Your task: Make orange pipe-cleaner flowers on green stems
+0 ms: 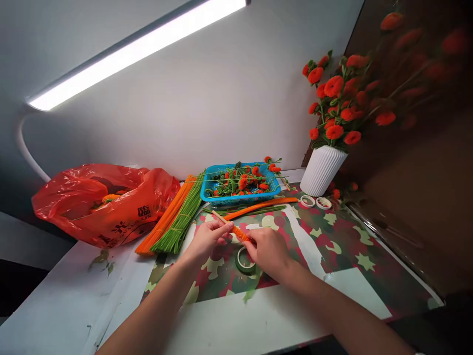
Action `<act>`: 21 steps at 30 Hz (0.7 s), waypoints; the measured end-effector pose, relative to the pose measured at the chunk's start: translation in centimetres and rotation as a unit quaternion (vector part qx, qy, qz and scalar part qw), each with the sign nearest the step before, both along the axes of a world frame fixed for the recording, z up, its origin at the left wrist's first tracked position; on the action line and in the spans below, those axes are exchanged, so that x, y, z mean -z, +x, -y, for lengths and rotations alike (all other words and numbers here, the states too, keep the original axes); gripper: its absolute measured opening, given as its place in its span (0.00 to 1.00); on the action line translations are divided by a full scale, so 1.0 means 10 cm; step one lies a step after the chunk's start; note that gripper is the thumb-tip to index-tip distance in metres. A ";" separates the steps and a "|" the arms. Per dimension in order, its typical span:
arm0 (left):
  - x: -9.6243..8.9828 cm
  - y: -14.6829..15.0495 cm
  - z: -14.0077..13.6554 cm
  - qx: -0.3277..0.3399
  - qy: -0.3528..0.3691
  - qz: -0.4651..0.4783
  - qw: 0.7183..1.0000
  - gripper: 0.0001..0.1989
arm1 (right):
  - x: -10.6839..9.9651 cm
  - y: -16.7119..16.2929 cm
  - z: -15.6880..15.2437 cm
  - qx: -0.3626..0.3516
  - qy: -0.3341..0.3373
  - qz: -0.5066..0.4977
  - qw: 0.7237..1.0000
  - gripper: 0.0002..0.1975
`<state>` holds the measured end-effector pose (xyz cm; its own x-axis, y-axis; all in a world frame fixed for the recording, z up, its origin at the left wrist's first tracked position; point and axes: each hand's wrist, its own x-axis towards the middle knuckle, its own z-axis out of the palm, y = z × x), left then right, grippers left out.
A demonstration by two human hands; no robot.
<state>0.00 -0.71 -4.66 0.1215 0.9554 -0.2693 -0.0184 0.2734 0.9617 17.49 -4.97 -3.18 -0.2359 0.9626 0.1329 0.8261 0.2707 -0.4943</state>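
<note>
A thin wooden stick (219, 215) slants between my hands, with an orange pipe cleaner (241, 233) coiled around its lower part. My left hand (210, 236) pinches the stick just above the coil, between thumb and fingers. At the coil's lower end, my right hand (269, 249) is closed on the orange pipe cleaner, its fingertips partly hidden from me. Below the hands a roll of green floral tape (245, 261) lies on the camouflage-patterned mat (229, 281), a loose tail of tape trailing toward me.
Behind lie loose orange pipe cleaners (262, 205) and a blue basket (240, 198) of small orange flowers. Left are orange (166, 217) and green bundles (179, 217) and a red plastic bag (133, 217). A white vase (322, 170) and two tape rolls (307, 200) stand right.
</note>
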 end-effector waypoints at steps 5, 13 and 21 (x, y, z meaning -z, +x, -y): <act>0.04 0.02 0.09 -0.019 -0.017 0.052 0.998 0.20 | 0.07 0.01 0.02 -0.012 -0.073 -0.140 0.987 0.09; 0.00 0.00 0.28 0.090 0.008 0.226 0.970 0.22 | 0.21 0.08 -0.07 -0.172 -0.474 -0.551 0.665 0.22; 0.09 0.01 0.28 0.046 0.021 0.123 0.991 0.21 | 0.18 0.03 0.01 -0.147 -0.410 -0.521 0.734 0.20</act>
<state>0.10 -3.46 -5.58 0.2657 0.9470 -0.1806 -0.2309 0.2444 0.9418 17.78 -5.04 -4.98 -0.6309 0.7477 -0.2071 -0.1510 -0.3801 -0.9125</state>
